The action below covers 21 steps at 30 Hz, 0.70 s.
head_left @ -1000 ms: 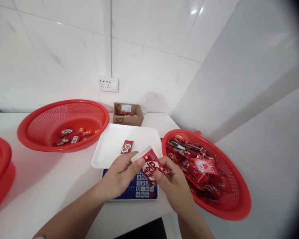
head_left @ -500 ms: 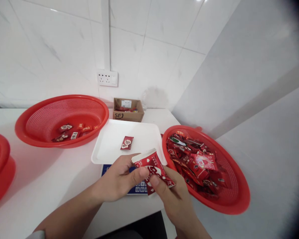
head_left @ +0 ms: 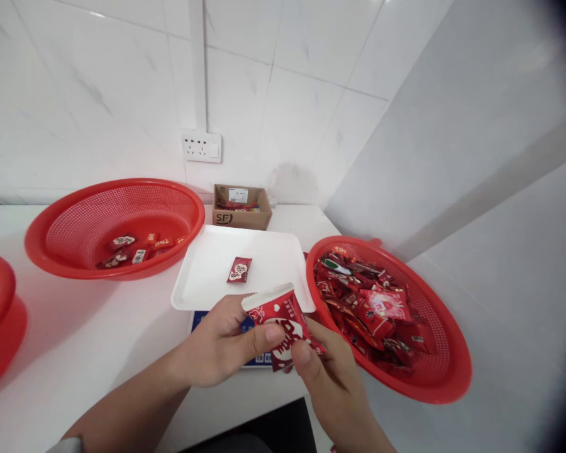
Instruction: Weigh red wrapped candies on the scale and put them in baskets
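Observation:
A red and white snack packet [head_left: 287,324] is held up between both hands, its white crimped edge toward the upper left. My left hand [head_left: 231,343] grips it from the left, thumb across its printed front. From the right, my right hand [head_left: 330,371] pinches its lower part, thumb on the front and fingers hidden behind. Just beyond lies a smaller red packet [head_left: 239,270] on a white tray [head_left: 202,264]. Below the tray, a blue scale panel with keys [head_left: 249,355] shows partly behind my hands.
At the right, a red basket [head_left: 446,333] holds many packets and a green-and-white item [head_left: 336,267]. Another red basket [head_left: 75,220] with several packets stands back left; a third [head_left: 0,302] is cut off at the left edge. A cardboard box [head_left: 243,218] sits by the wall.
The packet has turned slightly between my hands and its top edge has shifted a little left. My right thumb has moved slightly right and down. The packet on the tray stays put.

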### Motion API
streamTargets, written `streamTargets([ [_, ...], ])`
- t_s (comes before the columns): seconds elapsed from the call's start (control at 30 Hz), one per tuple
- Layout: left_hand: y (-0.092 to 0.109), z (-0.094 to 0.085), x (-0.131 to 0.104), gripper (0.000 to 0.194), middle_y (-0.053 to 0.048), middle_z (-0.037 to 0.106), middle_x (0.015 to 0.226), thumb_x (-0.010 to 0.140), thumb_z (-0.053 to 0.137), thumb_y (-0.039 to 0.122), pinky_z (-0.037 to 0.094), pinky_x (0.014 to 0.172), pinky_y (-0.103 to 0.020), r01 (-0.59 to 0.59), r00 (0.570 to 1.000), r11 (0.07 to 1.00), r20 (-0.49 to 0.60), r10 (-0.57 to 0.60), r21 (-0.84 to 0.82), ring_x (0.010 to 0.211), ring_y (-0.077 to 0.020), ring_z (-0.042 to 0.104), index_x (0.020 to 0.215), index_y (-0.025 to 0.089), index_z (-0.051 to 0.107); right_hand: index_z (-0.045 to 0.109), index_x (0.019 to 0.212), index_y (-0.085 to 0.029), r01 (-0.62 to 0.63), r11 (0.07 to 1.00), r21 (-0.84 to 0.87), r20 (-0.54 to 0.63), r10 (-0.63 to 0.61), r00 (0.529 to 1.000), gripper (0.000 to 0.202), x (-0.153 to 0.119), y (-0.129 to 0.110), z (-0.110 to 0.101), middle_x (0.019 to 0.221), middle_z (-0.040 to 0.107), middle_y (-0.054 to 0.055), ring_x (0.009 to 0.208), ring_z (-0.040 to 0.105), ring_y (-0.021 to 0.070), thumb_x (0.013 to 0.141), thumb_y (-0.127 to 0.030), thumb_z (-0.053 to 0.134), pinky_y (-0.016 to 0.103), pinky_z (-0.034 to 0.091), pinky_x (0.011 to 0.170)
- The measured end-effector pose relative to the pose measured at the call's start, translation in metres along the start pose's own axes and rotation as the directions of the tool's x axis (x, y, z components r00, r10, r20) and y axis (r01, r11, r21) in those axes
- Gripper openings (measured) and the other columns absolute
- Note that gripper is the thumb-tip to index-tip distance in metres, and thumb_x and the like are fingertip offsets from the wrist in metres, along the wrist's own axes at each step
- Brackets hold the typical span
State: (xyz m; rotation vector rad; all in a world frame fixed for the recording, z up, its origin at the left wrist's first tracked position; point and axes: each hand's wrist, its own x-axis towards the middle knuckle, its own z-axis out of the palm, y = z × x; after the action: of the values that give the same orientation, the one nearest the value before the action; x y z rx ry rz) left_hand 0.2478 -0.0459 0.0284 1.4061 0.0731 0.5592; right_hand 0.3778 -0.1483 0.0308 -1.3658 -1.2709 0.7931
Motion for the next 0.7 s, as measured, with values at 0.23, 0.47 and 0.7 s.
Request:
streamTargets([
  [0.23, -0.005, 0.003, 0.001, 0.060, -0.004, 0.067, 0.079, 0.074, 0.069, 0.044, 0.053, 0.062, -0.030, 0.135, 0.985, 0.940, 0.143, -0.094, -0.313, 0.067, -0.0186, 0.067, 0.124, 0.021, 0.044, 0.054, 0.063, -0.019, -0.241, 0.845, 0.477, 0.155, 0.189, 0.970, 0.051, 0.002, 0.015, 0.010, 0.049, 0.048, -0.001, 0.041, 0.042, 0.0093, 0.080, -0.067, 0.048, 0.022, 0.030, 0.040],
  [0.47, -0.012, 0.003, 0.002, 0.035, -0.003, 0.065, 0.066, 0.077, 0.068, 0.043, 0.051, 0.048, -0.023, 0.151, 0.986, 0.917, 0.126, -0.112, -0.368, 0.052, -0.0153, 0.065, 0.094, 0.014, 0.059, 0.051, 0.065, -0.021, -0.272, 0.816, 0.510, 0.257, 0.157, 0.954, 0.052, 0.004, 0.019, 0.017, 0.051, 0.053, -0.001, 0.042, 0.041, 0.0092, 0.076, -0.072, 0.048, 0.022, 0.027, 0.040],
  [0.7, -0.010, -0.014, 0.002, 0.032, -0.005, 0.068, 0.076, 0.079, 0.062, 0.046, 0.053, 0.072, -0.031, 0.056, 0.970, 0.988, -0.242, -0.020, 0.143, 0.077, -0.0202, 0.065, 0.090, 0.016, 0.064, 0.063, 0.081, -0.017, -0.198, 0.918, 0.345, 0.268, 0.106, 0.957, 0.046, 0.000, 0.016, 0.002, 0.060, 0.056, -0.001, 0.049, 0.046, 0.0076, 0.084, -0.061, 0.048, 0.019, 0.033, 0.045],
])
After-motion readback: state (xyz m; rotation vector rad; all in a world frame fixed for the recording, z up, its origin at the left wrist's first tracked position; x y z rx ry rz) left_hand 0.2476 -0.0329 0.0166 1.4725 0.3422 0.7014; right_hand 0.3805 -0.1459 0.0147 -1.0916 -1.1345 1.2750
